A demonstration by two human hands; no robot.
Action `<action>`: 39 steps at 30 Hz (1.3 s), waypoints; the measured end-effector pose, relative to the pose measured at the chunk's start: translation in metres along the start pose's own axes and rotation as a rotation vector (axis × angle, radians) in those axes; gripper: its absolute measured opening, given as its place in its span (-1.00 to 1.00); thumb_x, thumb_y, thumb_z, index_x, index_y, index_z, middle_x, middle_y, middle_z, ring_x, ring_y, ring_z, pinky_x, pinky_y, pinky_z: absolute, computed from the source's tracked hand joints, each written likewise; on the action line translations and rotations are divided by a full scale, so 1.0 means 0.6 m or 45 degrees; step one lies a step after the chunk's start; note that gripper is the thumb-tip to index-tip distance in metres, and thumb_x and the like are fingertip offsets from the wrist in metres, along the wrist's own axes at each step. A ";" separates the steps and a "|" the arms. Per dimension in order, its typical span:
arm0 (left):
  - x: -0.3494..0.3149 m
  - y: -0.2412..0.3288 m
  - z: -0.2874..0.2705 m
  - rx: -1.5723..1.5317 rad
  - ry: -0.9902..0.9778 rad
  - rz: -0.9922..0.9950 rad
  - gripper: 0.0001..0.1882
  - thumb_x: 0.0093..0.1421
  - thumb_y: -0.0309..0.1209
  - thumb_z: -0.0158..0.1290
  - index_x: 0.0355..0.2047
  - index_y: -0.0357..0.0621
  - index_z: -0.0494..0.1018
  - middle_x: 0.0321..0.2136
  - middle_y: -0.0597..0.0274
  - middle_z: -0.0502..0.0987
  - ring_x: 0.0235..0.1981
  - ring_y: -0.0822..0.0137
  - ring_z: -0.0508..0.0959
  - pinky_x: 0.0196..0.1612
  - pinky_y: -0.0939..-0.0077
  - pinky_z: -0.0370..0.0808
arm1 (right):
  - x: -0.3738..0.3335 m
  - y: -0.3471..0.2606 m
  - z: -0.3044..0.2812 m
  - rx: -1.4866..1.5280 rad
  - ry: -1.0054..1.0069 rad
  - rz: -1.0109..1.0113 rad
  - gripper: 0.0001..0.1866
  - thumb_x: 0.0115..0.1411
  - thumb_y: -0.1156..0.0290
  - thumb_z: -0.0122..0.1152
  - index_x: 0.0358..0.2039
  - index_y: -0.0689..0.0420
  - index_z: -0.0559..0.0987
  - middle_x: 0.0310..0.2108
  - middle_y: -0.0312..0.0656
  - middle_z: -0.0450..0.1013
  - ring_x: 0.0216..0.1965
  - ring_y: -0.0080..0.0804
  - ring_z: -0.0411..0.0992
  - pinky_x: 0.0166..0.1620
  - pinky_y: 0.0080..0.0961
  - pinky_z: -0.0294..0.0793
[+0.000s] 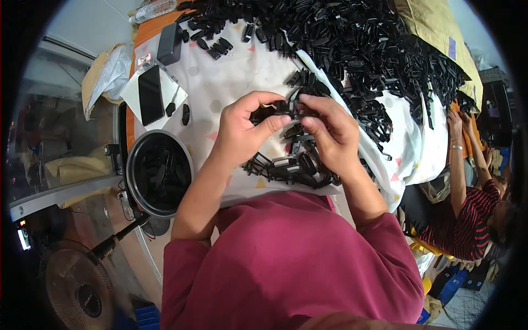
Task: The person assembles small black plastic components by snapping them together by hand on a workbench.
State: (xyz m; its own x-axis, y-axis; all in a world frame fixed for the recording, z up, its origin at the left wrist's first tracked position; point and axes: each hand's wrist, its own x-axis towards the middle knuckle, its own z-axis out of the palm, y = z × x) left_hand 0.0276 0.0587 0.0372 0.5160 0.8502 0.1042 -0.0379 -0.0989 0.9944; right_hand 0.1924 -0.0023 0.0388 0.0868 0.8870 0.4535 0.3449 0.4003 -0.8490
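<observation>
Over the near part of the cloth-covered table, my left hand (242,124) and my right hand (336,133) face each other. Between their fingertips is a small black plastic part (283,106), pinched by the left thumb and forefinger. The right thumb and fingers close on its other side; whether they grip a separate piece, I cannot tell. Loose black plastic pieces (294,171) lie beneath and in front of my hands, partly hidden by them. A few more sit just beyond the right fingertips.
A large heap of black parts (352,49) covers the table's far right, beside a tan sack (440,33). Leftward are a phone (150,96), a black box (169,44), a bucket (190,170) holding black parts and a fan (77,286). Another person's arms (457,159) reach in at right.
</observation>
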 end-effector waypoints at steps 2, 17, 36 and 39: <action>0.005 0.014 -0.007 0.154 -0.020 0.178 -0.70 -0.04 -0.53 0.13 -0.25 -0.29 0.41 -0.39 0.23 0.47 -0.42 0.46 0.45 -0.32 0.65 0.38 | 0.011 -0.020 -0.009 -0.139 -0.047 -0.037 -0.69 0.01 0.65 0.09 -0.17 0.24 0.46 -0.35 -0.14 0.43 -0.36 -0.45 0.40 -0.31 -0.65 0.39; -0.010 0.006 0.023 -0.278 -0.025 -0.266 -0.69 0.04 -0.46 0.09 -0.19 -0.31 0.41 -0.44 0.34 0.46 -0.52 0.59 0.38 -0.44 0.73 0.35 | -0.018 -0.004 -0.002 -0.652 -0.079 -0.316 -0.51 -0.21 0.66 0.22 -0.16 0.20 0.45 -0.49 -0.18 0.37 -0.51 -0.32 0.31 -0.48 -0.48 0.31; -0.194 0.019 -0.175 1.262 0.682 -0.034 -0.71 -0.07 -0.41 0.13 -0.28 -0.15 0.46 -0.38 0.19 0.49 -0.36 0.18 0.47 -0.26 0.52 0.38 | -0.045 0.027 0.080 -0.786 -0.676 0.046 -0.72 -0.11 0.32 0.24 -0.41 0.21 0.49 -0.41 -0.11 0.41 -0.36 -0.24 0.39 -0.34 -0.41 0.39; -0.208 -0.006 -0.184 1.571 0.651 -0.223 -0.68 -0.10 -0.32 0.16 -0.30 -0.13 0.47 -0.25 0.16 0.45 -0.18 0.12 0.40 -0.10 0.36 0.30 | -0.063 0.043 0.108 -1.061 -0.763 0.032 -0.75 -0.16 0.27 0.25 -0.49 0.14 0.48 -0.51 -0.17 0.38 -0.40 -0.26 0.38 -0.33 -0.40 0.39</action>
State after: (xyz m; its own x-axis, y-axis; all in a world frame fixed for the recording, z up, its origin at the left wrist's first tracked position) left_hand -0.1311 0.0099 0.0229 0.0498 0.9687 0.2432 0.9238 -0.1372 0.3573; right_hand 0.1374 -0.0107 -0.0176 -0.2990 0.9536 0.0342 0.9087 0.2955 -0.2950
